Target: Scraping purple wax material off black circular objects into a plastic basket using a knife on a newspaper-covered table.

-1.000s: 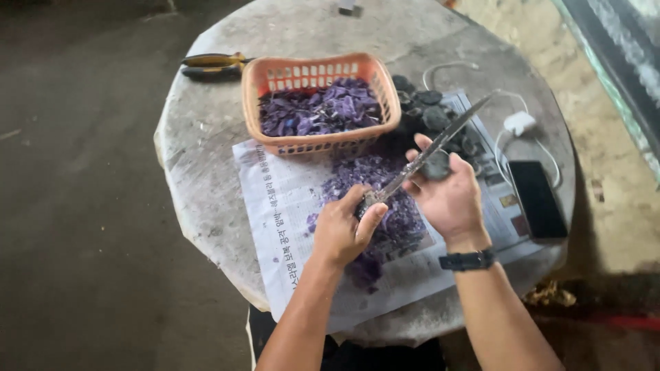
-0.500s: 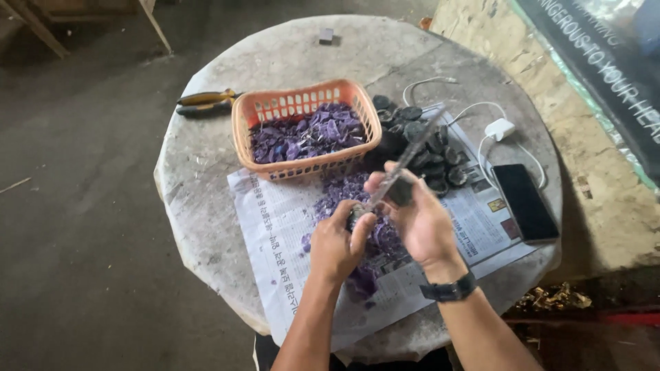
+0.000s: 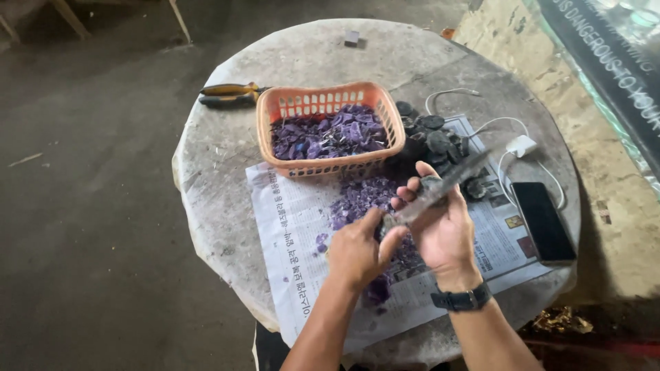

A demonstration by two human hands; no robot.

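Note:
My right hand [image 3: 445,230] grips a long grey metal tool [image 3: 447,187], blurred by motion, angled up to the right. My left hand [image 3: 357,249] is closed around a small piece held against the tool's lower end; the piece is mostly hidden by my fingers. Both hands hover over a heap of purple fragments [image 3: 364,199] on a sheet of newspaper [image 3: 289,227]. Just beyond them stands an orange plastic basket [image 3: 275,110] filled with more purple pieces.
A round stone table [image 3: 227,199] carries everything. Yellow-handled pliers [image 3: 230,93] lie at the far left. Dark round lumps [image 3: 433,141] sit right of the basket. A black phone [image 3: 543,223], white charger [image 3: 520,145] and cable lie at the right edge.
My view has shifted, so the table now sits more to the right. The tool in my right hand has swung lower and blurs. Both hands stay together over the purple heap.

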